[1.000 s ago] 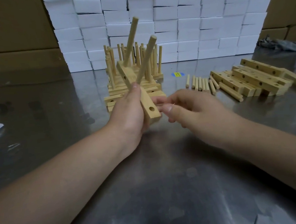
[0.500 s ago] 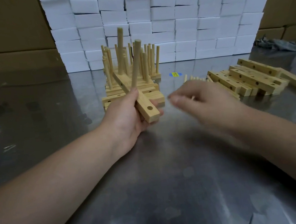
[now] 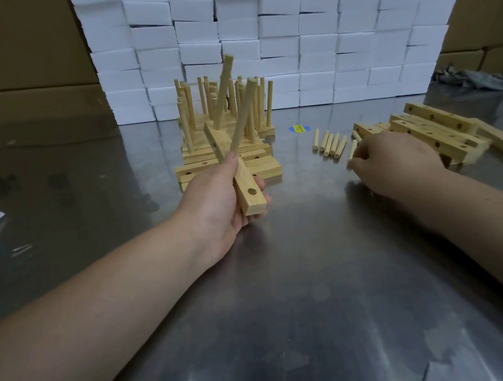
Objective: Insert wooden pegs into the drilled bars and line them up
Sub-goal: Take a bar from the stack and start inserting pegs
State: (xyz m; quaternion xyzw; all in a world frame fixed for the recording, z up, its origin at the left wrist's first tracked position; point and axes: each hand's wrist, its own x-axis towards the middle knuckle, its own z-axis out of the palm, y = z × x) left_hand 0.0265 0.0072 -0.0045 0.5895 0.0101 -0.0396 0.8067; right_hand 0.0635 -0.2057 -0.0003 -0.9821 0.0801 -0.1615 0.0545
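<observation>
Right hand point(image 3: 396, 161) fingertips hidden at loose pegs point(image 3: 330, 144); grasp unreadable. Left hand point(image 3: 215, 201) grips bar point(image 3: 253, 201), long axis pointing away, tilted.

Bare right up to the edge of view: left hand point(image 3: 220, 199), left forearm point(image 3: 102, 314), right hand point(image 3: 396, 159), right forearm point(image 3: 480, 228). Uncovered at both wrists. Broad at the forearms, narrowing toward the wrists.

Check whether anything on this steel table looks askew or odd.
Nothing damaged. The pale wooden drilled bar in the left hand is tilted, its two pegs leaning; the stack of unpegged bars at right lies unevenly piled.
</observation>
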